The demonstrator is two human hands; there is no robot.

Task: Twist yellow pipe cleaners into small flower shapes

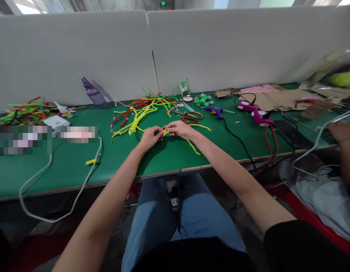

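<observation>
Both hands meet just above the green tabletop, gripping one yellow pipe cleaner (166,132). My left hand (150,138) pinches it from the left with bent fingers. From the other side, my right hand (179,129) is closed on it with thumb and fingertips. Yellow ends stick out on the right, past and below the right wrist. Beyond the left hand lies a loose bunch of yellow pipe cleaners (138,119). Behind the right hand are scissors with red handles (189,119). How the yellow piece is bent between the fingertips is too small to tell.
A blue glue gun (214,111) and magenta devices (261,117) with cables lie to the right. Cardboard (282,100) is farther right, near another person's arm (346,143). A purple bottle (94,94) stands by the white partition (78,53). A white cable (75,204) loops over the left table edge.
</observation>
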